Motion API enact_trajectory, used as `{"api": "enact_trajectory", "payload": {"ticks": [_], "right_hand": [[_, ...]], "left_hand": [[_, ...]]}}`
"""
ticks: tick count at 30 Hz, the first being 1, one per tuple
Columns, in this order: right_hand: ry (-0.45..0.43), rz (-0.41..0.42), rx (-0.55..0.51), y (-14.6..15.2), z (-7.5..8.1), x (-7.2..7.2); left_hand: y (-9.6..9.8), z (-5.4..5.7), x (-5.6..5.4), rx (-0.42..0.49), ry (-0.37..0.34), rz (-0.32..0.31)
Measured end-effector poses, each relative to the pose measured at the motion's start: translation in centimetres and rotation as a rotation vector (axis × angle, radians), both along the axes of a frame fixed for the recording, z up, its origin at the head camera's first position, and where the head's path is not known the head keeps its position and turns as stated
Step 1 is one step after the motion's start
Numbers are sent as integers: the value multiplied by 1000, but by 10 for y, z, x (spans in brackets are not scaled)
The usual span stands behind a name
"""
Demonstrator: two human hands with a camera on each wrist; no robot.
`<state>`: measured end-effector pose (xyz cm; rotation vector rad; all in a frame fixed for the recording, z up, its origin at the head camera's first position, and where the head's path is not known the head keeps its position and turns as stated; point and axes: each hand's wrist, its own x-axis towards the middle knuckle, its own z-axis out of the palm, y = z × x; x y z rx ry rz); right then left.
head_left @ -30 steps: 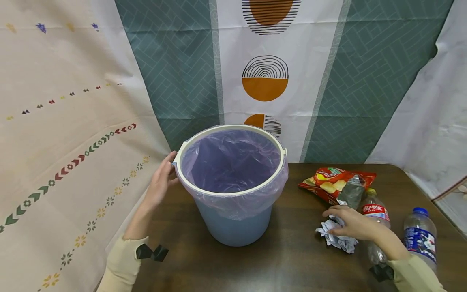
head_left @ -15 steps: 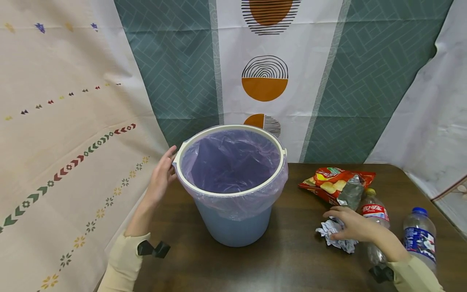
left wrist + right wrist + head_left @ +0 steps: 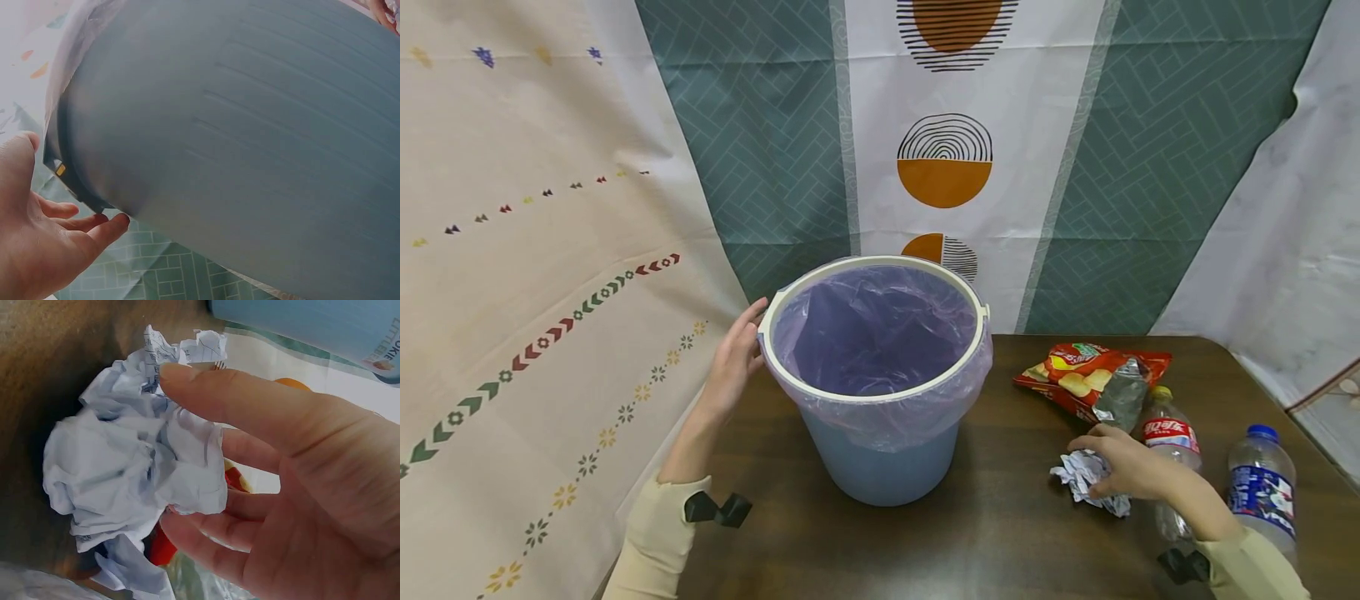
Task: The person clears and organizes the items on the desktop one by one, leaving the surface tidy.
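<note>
In the head view, a blue trash can (image 3: 880, 467) with a pale rim and a thin purple liner (image 3: 925, 421) stands upright. My left hand (image 3: 730, 362) rests at the left side of its rim. In the left wrist view, loosely bent fingertips (image 3: 112, 228) touch the rim near the handle joint. To the right of the trash can, my right hand (image 3: 1131, 462) holds a crumpled paper (image 3: 1082, 475) near the tabletop. The right wrist view shows the thumb (image 3: 194, 387) on one side of the crumpled paper (image 3: 125, 462) and bent fingers at the other side.
Behind the right hand lies a red chip bag (image 3: 1093, 375). A cola bottle (image 3: 1168, 433) with a yellow cap lies beside the right hand, partly hidden by the forearm. Farther right is a bottle (image 3: 1262, 492) with a blue cap. Patterned cloth (image 3: 775, 150) hangs behind the brown table (image 3: 1000, 533).
My right hand has shifted slightly over the crumpled paper, and the paper has turned a little beneath it. The left hand's fingers have moved slightly up along the rim.
</note>
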<state>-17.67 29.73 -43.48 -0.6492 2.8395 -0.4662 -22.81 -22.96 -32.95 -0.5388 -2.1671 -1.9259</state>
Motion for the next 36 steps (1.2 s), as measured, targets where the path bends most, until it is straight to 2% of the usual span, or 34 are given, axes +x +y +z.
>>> {"api": "enact_trajectory", "payload": {"ticks": [5, 9, 16, 26, 30, 36], "right_hand": [[-69, -23, -20, -1, -5, -1], [-60, -21, -21, -2, -5, -3], [1, 18, -34, -2, 9, -6], [-18, 27, -68, -1, 26, -10], [16, 31, -77, -3, 28, -12], [133, 40, -91, -7, 35, -15]], "left_hand": [[0, 0, 1, 4, 2, -14], [1, 1, 0, -5, 0, -9], [2, 2, -1, -19, 8, -14], [3, 2, -3, -23, 13, -38], [2, 2, -3, -19, 18, -37], [2, 0, -3, -6, 23, -43]]}}
